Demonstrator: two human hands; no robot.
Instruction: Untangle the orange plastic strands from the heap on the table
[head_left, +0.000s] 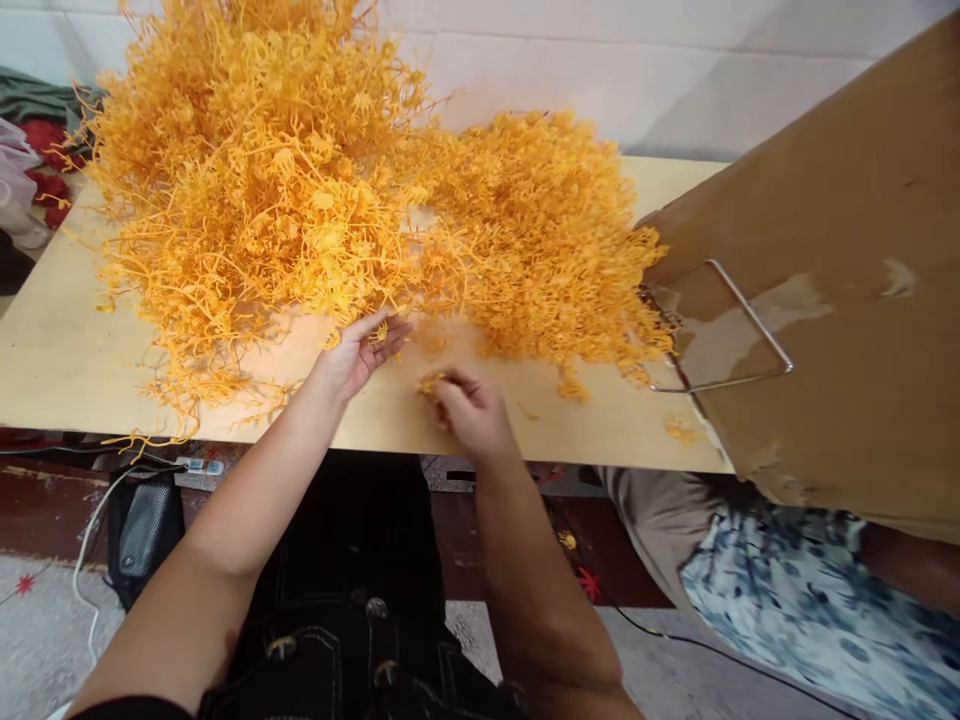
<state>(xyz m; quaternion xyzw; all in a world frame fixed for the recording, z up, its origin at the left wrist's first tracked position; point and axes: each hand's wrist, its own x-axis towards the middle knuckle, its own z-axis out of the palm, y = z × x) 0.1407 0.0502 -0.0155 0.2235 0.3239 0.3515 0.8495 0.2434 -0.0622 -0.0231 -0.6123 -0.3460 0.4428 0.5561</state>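
A big heap of orange plastic sprigs [300, 190] covers the back of a pale wooden table [67, 350]. My left hand [360, 352] lies palm up at the heap's near edge, fingers spread, with a small orange piece resting in the palm. My right hand [469, 410] is just to its right on the tabletop, fingers pinched on a small orange piece [430, 384]. Loose orange bits lie scattered around both hands.
A large brown cardboard panel [840, 280] with a metal wire loop [724, 330] leans over the table's right end. Another person's patterned clothing [787, 590] shows below it. A black device [146, 530] and white cable lie on the floor at left. Clothes are piled at far left.
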